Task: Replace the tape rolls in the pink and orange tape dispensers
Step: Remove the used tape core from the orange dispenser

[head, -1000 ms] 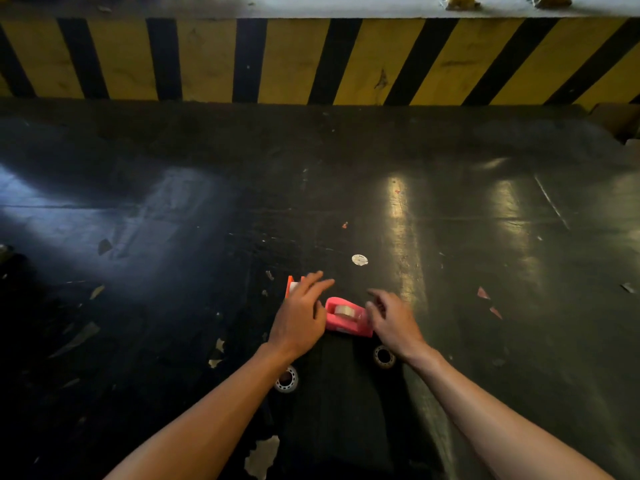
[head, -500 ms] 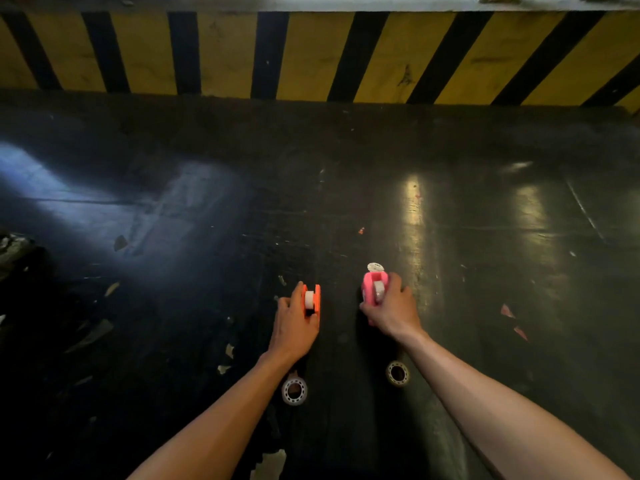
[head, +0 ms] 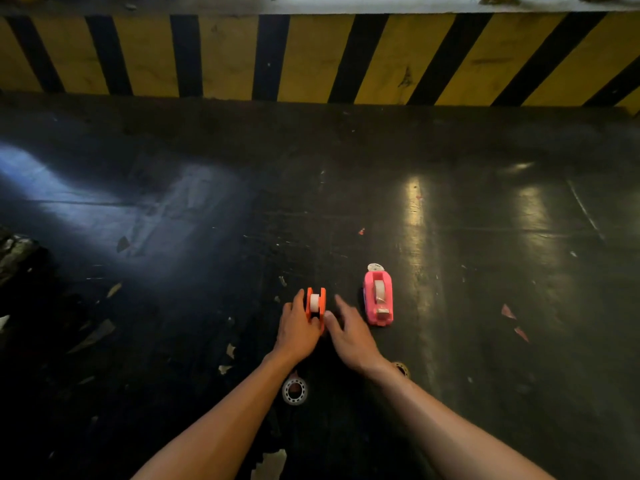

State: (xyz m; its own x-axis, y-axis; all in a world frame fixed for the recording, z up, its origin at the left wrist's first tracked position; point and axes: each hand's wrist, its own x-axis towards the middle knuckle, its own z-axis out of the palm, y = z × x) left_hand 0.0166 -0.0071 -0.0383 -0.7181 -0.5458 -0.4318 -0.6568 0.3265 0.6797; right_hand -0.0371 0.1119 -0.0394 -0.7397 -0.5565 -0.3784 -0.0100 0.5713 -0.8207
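Note:
The orange tape dispenser (head: pixel 316 304) stands upright on the dark floor with a white roll in it. My left hand (head: pixel 298 329) grips its left side. My right hand (head: pixel 349 336) has its fingers spread and its thumb touches the dispenser's right side. The pink tape dispenser (head: pixel 378 297) stands alone to the right, a roll of tape in it, no hand on it. A loose tape roll (head: pixel 294 389) lies on the floor below my left wrist. A second loose roll (head: pixel 401 368) is half hidden behind my right wrist.
A yellow and black striped barrier (head: pixel 311 57) runs along the far edge of the floor. Paper and tape scraps (head: pixel 227 351) litter the floor, with a larger torn piece (head: pixel 270 464) near my forearms. A small white disc (head: pixel 374 266) lies just beyond the pink dispenser.
My right hand has let go of the pink dispenser, which stands on the floor, and moved left to the orange dispenser. My left hand stays on the orange dispenser.

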